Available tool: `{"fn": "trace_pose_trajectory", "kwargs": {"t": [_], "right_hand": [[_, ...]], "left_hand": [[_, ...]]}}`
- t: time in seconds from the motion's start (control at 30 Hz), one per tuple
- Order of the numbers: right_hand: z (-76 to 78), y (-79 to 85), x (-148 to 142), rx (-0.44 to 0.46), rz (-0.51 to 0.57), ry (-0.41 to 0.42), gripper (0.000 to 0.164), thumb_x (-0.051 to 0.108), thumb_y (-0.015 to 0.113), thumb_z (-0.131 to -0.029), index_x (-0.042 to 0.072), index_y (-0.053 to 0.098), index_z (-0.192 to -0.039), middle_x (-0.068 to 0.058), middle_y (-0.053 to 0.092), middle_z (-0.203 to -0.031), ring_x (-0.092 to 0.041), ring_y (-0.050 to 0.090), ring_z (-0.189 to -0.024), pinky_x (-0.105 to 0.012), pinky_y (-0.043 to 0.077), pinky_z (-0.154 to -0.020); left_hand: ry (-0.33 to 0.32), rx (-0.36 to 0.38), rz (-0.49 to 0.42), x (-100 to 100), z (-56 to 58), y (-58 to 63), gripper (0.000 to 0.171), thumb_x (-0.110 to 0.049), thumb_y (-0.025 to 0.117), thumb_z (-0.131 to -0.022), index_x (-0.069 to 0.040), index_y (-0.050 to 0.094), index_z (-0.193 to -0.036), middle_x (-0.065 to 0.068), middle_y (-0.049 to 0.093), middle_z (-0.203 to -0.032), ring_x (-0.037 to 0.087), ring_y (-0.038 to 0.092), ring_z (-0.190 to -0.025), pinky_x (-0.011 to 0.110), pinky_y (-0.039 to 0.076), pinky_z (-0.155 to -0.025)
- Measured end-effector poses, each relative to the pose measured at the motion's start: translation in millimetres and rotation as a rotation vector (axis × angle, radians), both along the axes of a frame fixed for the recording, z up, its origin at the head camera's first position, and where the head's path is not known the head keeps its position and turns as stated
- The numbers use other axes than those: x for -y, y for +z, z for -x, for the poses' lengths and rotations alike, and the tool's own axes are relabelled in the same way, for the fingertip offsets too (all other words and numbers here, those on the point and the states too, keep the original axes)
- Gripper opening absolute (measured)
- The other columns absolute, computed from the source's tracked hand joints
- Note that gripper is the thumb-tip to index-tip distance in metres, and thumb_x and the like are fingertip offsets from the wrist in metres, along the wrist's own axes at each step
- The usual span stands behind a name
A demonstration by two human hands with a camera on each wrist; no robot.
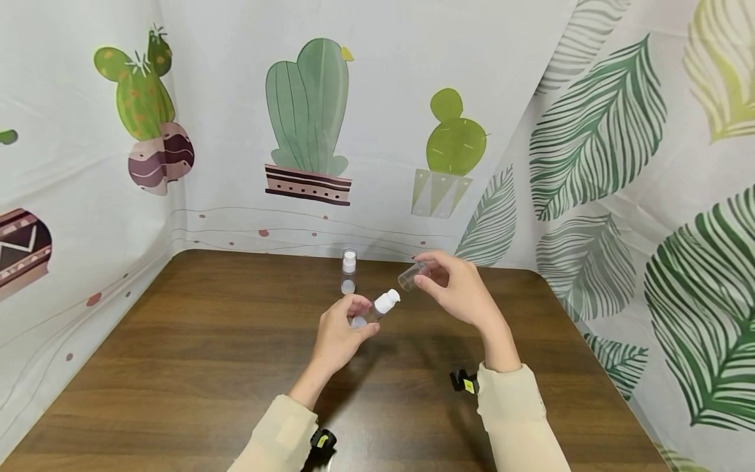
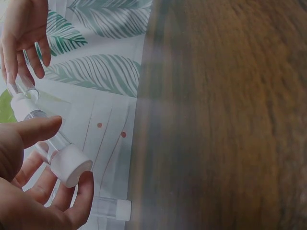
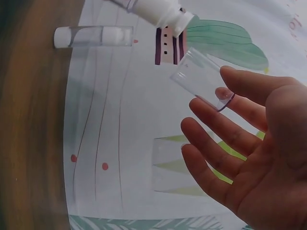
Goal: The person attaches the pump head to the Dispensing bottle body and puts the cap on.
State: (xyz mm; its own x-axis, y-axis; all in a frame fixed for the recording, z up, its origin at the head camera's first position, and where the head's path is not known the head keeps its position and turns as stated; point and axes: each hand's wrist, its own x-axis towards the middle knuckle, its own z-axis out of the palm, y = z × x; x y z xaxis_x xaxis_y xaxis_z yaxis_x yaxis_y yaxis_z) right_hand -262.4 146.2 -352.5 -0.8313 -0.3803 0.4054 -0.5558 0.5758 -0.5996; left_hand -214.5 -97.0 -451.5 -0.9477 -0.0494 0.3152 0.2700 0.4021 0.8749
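Observation:
My left hand [image 1: 342,332] grips a small clear pump bottle [image 2: 60,141] with a white pump head [image 1: 387,301] and a white base. The bottle is tilted, its pump end toward the right hand. A clear plastic cap [image 3: 201,79] is pinched between the thumb and fingers of my right hand [image 1: 457,288]. The cap's open end faces the pump head, with a small gap between them. Behind the left hand, a second pump bottle [image 1: 348,271] stands upright on the table, its clear cap over the white pump.
The brown wooden table [image 1: 206,367] reaches back to a white cloth backdrop [image 1: 224,131] printed with cacti and leaves. Black wrist cameras [image 1: 322,440] show at both cuffs. The standing bottle is near the table's back edge.

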Motion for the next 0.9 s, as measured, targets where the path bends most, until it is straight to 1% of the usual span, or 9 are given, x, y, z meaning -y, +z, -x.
{"fn": "trace_pose_trajectory", "kwargs": {"t": [0.23,0.47,0.63,0.8,0.9], "right_hand": [[-9.2,-0.2,3,0.009,0.012,-0.002,0.035,0.018,0.079,-0.098,0.015,0.071,-0.131,-0.001,0.077,-0.101,-0.015,0.073,-0.089,-0.037,0.061,-0.084],[-14.0,-2.4,7,0.024,0.027,0.010,0.033,0.018,0.080,-0.097,0.015,0.071,-0.129,-0.001,0.077,-0.099,-0.016,0.072,-0.089,-0.044,0.061,-0.085],[-16.2,-6.0,8,0.026,0.027,0.016,0.032,0.017,0.079,-0.097,0.014,0.071,-0.128,0.001,0.077,-0.099,-0.016,0.071,-0.090,-0.043,0.061,-0.086],[-16.4,-10.2,10,0.052,0.034,0.030,0.031,0.017,0.079,-0.098,0.014,0.071,-0.128,0.001,0.076,-0.099,-0.017,0.072,-0.090,-0.046,0.061,-0.087],[-15.7,-10.9,12,0.063,0.037,0.038,0.031,0.018,0.079,-0.098,0.015,0.071,-0.128,0.002,0.075,-0.098,-0.017,0.071,-0.090,-0.045,0.061,-0.087]], "left_hand": [[0.000,-0.005,0.002,0,0.7,-0.3,0.038,-0.009,0.093,-0.078,-0.016,0.072,-0.109,0.002,0.077,-0.110,0.022,0.071,-0.104,0.051,0.055,-0.096],[-0.003,0.004,-0.001,-1,-0.5,1.0,0.037,-0.009,0.093,-0.079,-0.015,0.072,-0.109,0.003,0.077,-0.110,0.023,0.071,-0.105,0.052,0.055,-0.095],[-0.003,0.009,0.002,-2,-0.5,0.7,0.037,-0.009,0.092,-0.080,-0.015,0.072,-0.110,0.002,0.077,-0.110,0.022,0.070,-0.104,0.049,0.055,-0.094],[-0.003,0.013,0.006,-2,-0.4,0.1,0.037,-0.010,0.092,-0.080,-0.016,0.072,-0.110,0.002,0.076,-0.109,0.020,0.070,-0.103,0.045,0.054,-0.092],[0.001,0.011,0.006,-1,-0.3,0.5,0.037,-0.011,0.092,-0.080,-0.016,0.072,-0.110,0.002,0.076,-0.109,0.021,0.070,-0.103,0.046,0.055,-0.093]]}}
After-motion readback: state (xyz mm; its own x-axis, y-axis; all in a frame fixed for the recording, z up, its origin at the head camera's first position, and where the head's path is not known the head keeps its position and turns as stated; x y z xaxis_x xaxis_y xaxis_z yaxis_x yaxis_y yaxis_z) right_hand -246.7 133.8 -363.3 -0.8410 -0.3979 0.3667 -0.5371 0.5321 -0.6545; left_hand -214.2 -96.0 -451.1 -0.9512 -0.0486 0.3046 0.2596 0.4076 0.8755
